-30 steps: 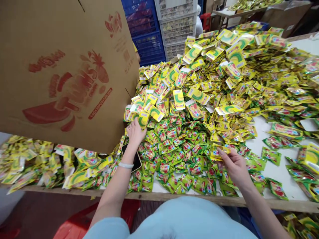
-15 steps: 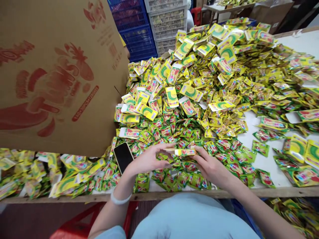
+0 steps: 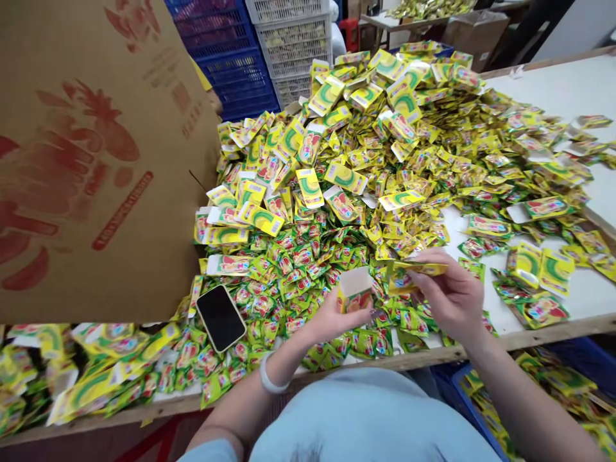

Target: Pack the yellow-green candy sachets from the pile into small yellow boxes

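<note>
My left hand (image 3: 332,319) grips a small yellow carton (image 3: 355,290), opened up with its mouth facing upward. Just to its right my right hand (image 3: 450,292) pinches a few flat green-and-yellow sachets (image 3: 414,268), held level beside the carton's opening. Both hands hover above a big heap of sachets and flattened cartons (image 3: 366,160) that covers the white table (image 3: 563,90). A white bangle sits on my left wrist.
A large brown cardboard box (image 3: 91,160) with red print stands at the left. A black phone (image 3: 220,317) lies face up among the sachets. Blue and white crates (image 3: 260,45) stack behind the heap. More sachets fill a blue bin (image 3: 553,385) below the table's wooden edge.
My left hand came back from the pile with a flat carton, both hands opened it, and now the right hand holds sachets beside its mouth. The view shifted right.
</note>
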Demonstrator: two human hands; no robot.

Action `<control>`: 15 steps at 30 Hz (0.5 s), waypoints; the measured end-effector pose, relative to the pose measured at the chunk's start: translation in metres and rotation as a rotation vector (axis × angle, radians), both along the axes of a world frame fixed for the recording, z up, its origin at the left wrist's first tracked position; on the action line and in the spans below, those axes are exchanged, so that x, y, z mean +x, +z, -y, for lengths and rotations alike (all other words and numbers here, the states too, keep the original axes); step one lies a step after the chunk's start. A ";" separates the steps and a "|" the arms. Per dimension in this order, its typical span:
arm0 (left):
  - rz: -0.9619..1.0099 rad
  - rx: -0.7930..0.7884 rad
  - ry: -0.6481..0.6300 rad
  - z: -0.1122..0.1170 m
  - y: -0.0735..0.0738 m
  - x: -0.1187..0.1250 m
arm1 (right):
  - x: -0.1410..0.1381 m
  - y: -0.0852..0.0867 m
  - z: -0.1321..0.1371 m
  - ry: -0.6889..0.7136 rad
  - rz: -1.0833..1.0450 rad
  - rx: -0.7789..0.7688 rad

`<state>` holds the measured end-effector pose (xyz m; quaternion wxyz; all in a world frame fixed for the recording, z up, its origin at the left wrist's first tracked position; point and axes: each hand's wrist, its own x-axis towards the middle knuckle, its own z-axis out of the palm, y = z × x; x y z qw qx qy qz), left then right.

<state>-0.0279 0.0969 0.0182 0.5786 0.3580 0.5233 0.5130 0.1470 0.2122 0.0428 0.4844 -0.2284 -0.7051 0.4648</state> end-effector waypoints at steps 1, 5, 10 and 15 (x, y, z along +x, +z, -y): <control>-0.003 0.005 -0.021 0.001 0.003 0.003 | -0.006 0.005 -0.002 0.009 -0.002 0.130; -0.061 0.049 -0.019 0.004 0.012 0.010 | -0.019 0.010 -0.004 0.215 0.118 0.497; -0.154 -0.027 -0.198 0.006 0.009 0.001 | -0.011 0.016 -0.004 0.492 0.589 0.558; -0.145 -0.065 -0.339 -0.001 0.005 -0.002 | -0.005 0.026 -0.006 0.582 0.639 0.363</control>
